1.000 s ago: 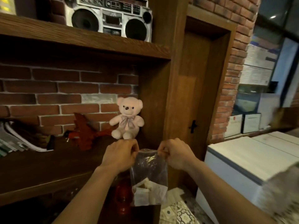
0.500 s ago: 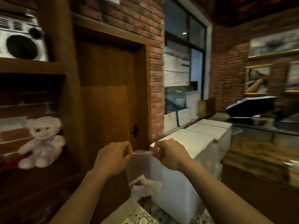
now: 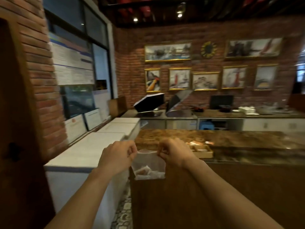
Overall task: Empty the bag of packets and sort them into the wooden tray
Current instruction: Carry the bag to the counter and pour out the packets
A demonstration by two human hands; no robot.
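A clear plastic bag hangs in front of me, held by its top edge. My left hand pinches the left corner and my right hand pinches the right corner. Several small packets, white and orange-brown, lie at the bottom of the bag. The wooden tray sits on the brown stone counter just behind my right hand, partly hidden by it, with some packets in its compartments. A loose orange packet lies on the counter beside the tray.
White chest freezers stand on the left along a brick wall. The counter's dark wooden front fills the space below the bag. A back counter holds a monitor, bowls and dishes. Patterned floor tiles run between freezer and counter.
My view has swung right, from the shelf with the teddy bear to the counter and tray. Both hands kept hold of the bag's top throughout.
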